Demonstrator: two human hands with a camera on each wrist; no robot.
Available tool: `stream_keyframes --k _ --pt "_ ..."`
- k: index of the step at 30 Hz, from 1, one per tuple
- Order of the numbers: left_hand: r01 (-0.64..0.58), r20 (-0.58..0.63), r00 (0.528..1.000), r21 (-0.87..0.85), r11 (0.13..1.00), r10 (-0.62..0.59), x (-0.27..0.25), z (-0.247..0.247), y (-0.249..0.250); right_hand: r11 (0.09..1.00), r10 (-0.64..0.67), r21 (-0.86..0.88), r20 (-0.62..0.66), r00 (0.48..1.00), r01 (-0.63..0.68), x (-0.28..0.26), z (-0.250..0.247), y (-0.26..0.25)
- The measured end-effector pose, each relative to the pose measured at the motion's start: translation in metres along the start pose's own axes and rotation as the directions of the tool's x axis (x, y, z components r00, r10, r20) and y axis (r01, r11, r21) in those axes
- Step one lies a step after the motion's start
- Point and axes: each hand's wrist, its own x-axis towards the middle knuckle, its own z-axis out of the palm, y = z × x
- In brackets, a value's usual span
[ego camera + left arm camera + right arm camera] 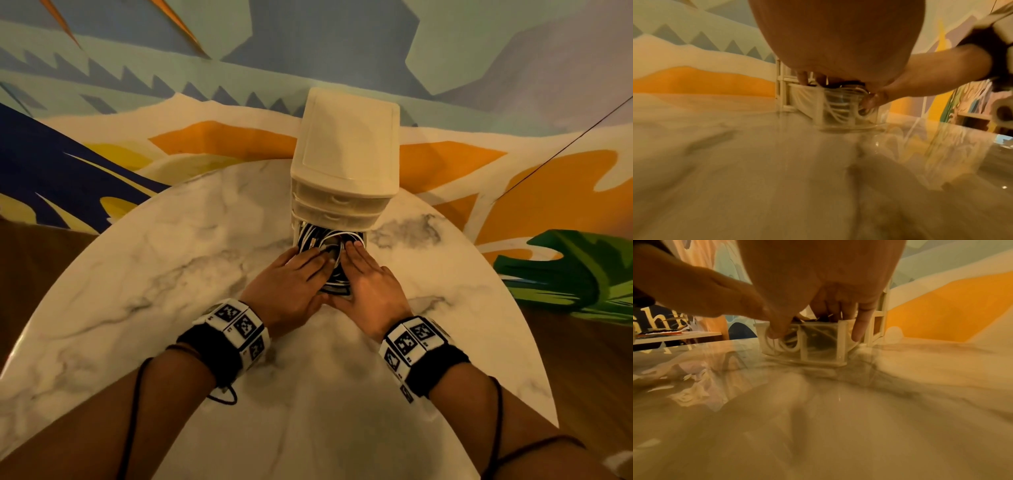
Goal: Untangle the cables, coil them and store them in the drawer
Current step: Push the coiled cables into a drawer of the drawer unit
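Observation:
A cream drawer unit [346, 150] stands at the far side of the marble table [154, 274]. Its bottom drawer [365, 240] is pulled out toward me and holds coiled black and white cables [327, 240]. My left hand [298, 274] and right hand [366, 274] lie side by side, flat on the coils, fingers straight and pressing down. The left wrist view shows white cable loops [838, 112] through the clear drawer front [878, 113]. In the right wrist view the right hand's fingers [858, 327] reach over the drawer [818, 344], and a thumb touches its front rim.
The two upper drawers [337, 200] of the unit are closed. A painted wall [205, 68] rises right behind the unit. The round table's edge curves off to both sides, with wooden floor [582, 359] beyond it.

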Motion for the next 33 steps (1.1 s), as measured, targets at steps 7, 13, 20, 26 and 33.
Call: stream_keyframes --k 7,13,20,26,33 --pt "-0.017 -0.048 0.999 0.017 1.000 0.017 0.008 -0.019 -0.009 0.997 0.055 0.053 -0.079 0.995 -0.051 -0.007 0.005 -0.004" --pt "0.111 0.030 0.994 -0.047 0.993 -0.109 0.012 -0.012 0.004 0.995 0.061 -0.084 0.001 0.998 -0.060 -0.001 0.002 -0.002" --pt "0.075 0.038 0.997 -0.020 0.997 -0.074 0.019 -0.013 0.001 0.964 0.043 -0.265 0.039 0.998 -0.031 0.004 -0.002 -0.005" --pt "0.076 0.008 0.997 -0.045 0.996 -0.076 0.015 -0.012 -0.003 0.965 0.051 -0.261 0.064 0.997 -0.032 0.006 -0.007 -0.005" --pt "0.232 -0.043 0.969 -0.170 0.958 -0.242 0.004 -0.007 -0.005 0.971 0.059 -0.236 0.050 0.997 -0.046 0.000 -0.005 -0.005"
